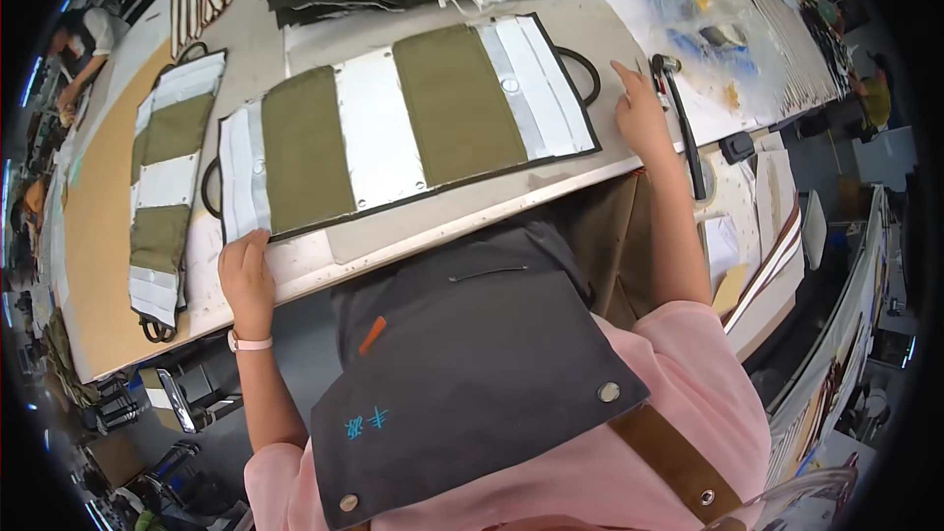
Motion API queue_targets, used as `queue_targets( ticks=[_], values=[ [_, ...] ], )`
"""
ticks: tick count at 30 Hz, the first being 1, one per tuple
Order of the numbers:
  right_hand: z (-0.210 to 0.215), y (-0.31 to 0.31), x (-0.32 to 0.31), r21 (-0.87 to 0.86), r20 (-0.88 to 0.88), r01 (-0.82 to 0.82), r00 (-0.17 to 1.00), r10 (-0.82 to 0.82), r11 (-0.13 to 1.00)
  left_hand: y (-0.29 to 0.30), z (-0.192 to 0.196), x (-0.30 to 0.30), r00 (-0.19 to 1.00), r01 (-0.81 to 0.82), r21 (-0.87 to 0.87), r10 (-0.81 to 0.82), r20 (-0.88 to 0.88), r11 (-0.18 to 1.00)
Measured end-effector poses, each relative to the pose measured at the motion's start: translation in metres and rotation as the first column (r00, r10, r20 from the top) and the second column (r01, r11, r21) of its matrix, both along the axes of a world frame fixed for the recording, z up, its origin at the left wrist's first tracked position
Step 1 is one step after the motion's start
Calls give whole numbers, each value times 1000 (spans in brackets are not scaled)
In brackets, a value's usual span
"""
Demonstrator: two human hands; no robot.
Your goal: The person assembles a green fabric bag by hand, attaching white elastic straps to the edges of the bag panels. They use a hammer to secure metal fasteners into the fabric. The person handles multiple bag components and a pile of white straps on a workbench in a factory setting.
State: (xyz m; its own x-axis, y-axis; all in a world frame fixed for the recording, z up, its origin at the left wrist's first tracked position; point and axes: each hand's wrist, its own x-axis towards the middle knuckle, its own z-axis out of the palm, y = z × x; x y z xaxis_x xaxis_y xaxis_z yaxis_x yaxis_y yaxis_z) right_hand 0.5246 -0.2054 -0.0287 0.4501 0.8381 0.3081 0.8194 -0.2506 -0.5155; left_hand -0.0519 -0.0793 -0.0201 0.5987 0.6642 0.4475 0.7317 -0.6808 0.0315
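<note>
Olive-and-white fabric panel (408,128) lies flat, left hand (246,280) and right hand (639,113) resting released at its ends.

Olive-green and white striped fabric panel (403,133), edged in black, between the hands; a matching olive-and-white panel (167,187) beyond the left hand (246,280); pale grey table (472,211).

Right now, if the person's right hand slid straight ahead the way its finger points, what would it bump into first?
Probably the black loop handle at the end of the olive and white fabric panel. The right hand points up and slightly left across the table. Depth is unclear, so it might pass just beside it.
</note>
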Motion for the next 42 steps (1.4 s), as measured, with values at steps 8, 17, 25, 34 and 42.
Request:
queue_targets(
  ticks=[8,17,25,34,42],
  values=[
    [14,-12,-126,208,271,-444,882,385,872,-14,-20,18,972,-200,-101,210,103,975],
    [-3,-2,-155,83,256,-600,785,564,796,-15,-19,24,937,-232,-210,276,214,950],
    [-5,-1,-163,90,283,-577,796,535,812,-61,-2,130,969,63,-176,-18,247,982],
    [-2,3,-171,51,312,-584,780,542,810,-52,-7,199,861,400,-539,-103,498,741],
    [10,12,-174,-114,431,-651,648,628,750,-51,-5,207,880,370,-530,-107,462,763]
  ],
)
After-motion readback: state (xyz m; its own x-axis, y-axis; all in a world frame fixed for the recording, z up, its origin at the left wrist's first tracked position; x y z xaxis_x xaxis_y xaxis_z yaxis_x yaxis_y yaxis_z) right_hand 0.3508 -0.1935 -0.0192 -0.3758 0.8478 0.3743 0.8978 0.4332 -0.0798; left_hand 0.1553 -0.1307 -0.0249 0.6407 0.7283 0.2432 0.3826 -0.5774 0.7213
